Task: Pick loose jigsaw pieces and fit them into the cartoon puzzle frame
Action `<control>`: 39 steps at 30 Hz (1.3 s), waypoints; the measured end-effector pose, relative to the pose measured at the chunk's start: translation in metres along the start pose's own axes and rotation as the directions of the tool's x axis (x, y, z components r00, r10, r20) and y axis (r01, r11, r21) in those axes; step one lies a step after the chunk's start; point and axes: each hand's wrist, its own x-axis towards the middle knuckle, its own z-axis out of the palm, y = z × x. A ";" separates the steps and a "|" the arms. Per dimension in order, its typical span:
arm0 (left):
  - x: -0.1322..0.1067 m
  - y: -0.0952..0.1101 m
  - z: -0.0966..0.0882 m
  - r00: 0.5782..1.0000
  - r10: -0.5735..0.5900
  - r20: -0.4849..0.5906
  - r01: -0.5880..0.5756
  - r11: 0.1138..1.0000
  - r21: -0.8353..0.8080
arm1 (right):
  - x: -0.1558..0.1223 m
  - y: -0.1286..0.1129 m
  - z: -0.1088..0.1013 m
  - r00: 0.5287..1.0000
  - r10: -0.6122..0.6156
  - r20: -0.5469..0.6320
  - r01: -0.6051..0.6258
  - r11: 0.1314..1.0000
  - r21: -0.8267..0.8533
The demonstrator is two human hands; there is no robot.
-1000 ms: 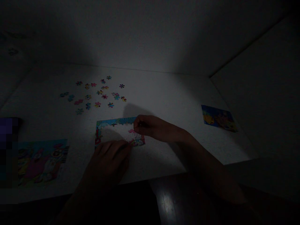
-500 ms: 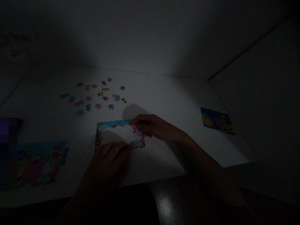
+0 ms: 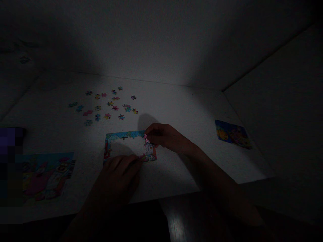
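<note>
A partly built jigsaw puzzle point(image 3: 123, 135) lies on the white speckled tabletop point(image 3: 176, 171), its colourful border surrounding a pale gap. My right hand point(image 3: 163, 135) is at the puzzle's upper right, pinching a small pink jigsaw piece point(image 3: 145, 137) between thumb and fingers. My left hand point(image 3: 118, 175) rests over the lower edge of the puzzle, fingertips against its lower right part. That hand is too dark to show whether it holds anything. Several loose jigsaw pieces point(image 3: 107, 116) are scattered farther back, beyond both hands.
A printed cartoon picture point(image 3: 47, 176) lies at the table's left, and a smaller one point(image 3: 232, 133) at its right. A pixelated dark patch point(image 3: 10, 174) covers the far left. Walls rise behind the table, and a dark glossy floor point(image 3: 178, 222) shows beyond its near edge.
My right hand has carried the pink piece up and to the right along the puzzle. The whole scene sits slightly lower in the view. My left hand has barely moved.
</note>
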 end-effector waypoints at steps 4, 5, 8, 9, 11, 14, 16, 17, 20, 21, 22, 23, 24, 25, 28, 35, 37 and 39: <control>0.001 0.001 -0.002 1.000 0.001 -0.022 -0.001 1.000 0.000 | -0.002 -0.008 -0.002 0.998 0.056 0.006 -0.056 0.998 -0.012; 0.002 0.001 -0.002 1.000 0.003 -0.022 -0.003 1.000 0.003 | -0.002 -0.009 -0.003 0.998 0.057 0.007 -0.057 0.998 -0.013; 0.002 0.001 -0.003 1.000 -0.001 -0.004 0.001 1.000 0.004 | -0.002 -0.009 -0.006 0.999 0.053 -0.007 -0.052 0.999 0.002; 0.001 0.001 -0.002 1.000 -0.003 0.001 0.003 1.000 0.003 | -0.001 -0.009 -0.007 0.998 0.054 -0.014 -0.054 0.999 0.007; 0.001 0.001 -0.002 1.000 -0.004 0.002 0.004 1.000 0.004 | -0.001 -0.008 -0.007 0.998 0.059 -0.029 -0.058 0.998 0.018; 0.000 0.000 -0.001 1.000 -0.003 0.000 0.003 1.000 0.008 | 0.000 -0.007 -0.007 0.997 0.068 -0.042 -0.067 0.997 0.031; 0.000 0.000 -0.001 1.000 -0.007 0.013 0.007 1.000 0.010 | 0.001 -0.006 -0.006 0.996 0.076 -0.051 -0.074 0.997 0.037; 0.000 0.000 -0.001 1.000 -0.009 0.018 0.009 1.000 0.013 | 0.001 -0.006 -0.006 0.995 0.077 -0.055 -0.075 0.996 0.041; 0.000 0.000 -0.001 1.000 -0.006 0.019 0.005 1.000 0.010 | 0.001 -0.005 -0.005 0.996 0.074 -0.052 -0.072 0.996 0.047; 0.000 0.000 -0.001 1.000 -0.004 0.015 0.004 1.000 0.010 | 0.001 -0.005 -0.005 0.996 0.075 -0.050 -0.073 0.996 0.046; 0.000 0.000 -0.001 1.000 -0.003 0.011 0.003 1.000 0.009 | 0.000 -0.006 -0.004 0.996 0.078 -0.050 -0.076 0.996 0.042; 0.000 0.000 -0.001 1.000 -0.001 0.006 0.001 1.000 0.009 | 0.000 -0.006 -0.004 0.995 0.084 -0.053 -0.082 0.996 0.037; 0.000 0.000 -0.001 1.000 0.000 0.004 0.000 1.000 0.011 | 0.000 -0.007 -0.004 0.994 0.091 -0.057 -0.089 0.996 0.032; 0.000 0.000 -0.001 1.000 0.001 0.000 -0.001 1.000 0.013 | 0.000 -0.007 -0.004 0.993 0.099 -0.064 -0.097 0.995 0.028; 0.000 0.000 -0.001 1.000 -0.004 0.004 0.004 1.000 0.012 | 0.000 -0.008 -0.003 0.990 0.111 -0.081 -0.110 0.994 0.024; 0.002 0.001 -0.002 1.000 -0.013 -0.002 0.013 1.000 -0.001 | 0.002 -0.005 -0.004 0.992 0.053 -0.118 -0.048 0.998 0.045; 0.003 0.001 -0.003 1.000 -0.008 -0.016 0.008 1.000 0.000 | 0.002 -0.004 -0.005 0.985 0.030 -0.170 -0.023 0.999 0.047; 0.004 0.001 -0.002 1.000 -0.005 -0.029 0.005 1.000 0.002 | 0.004 -0.005 -0.007 0.969 0.013 -0.245 -0.002 0.999 0.043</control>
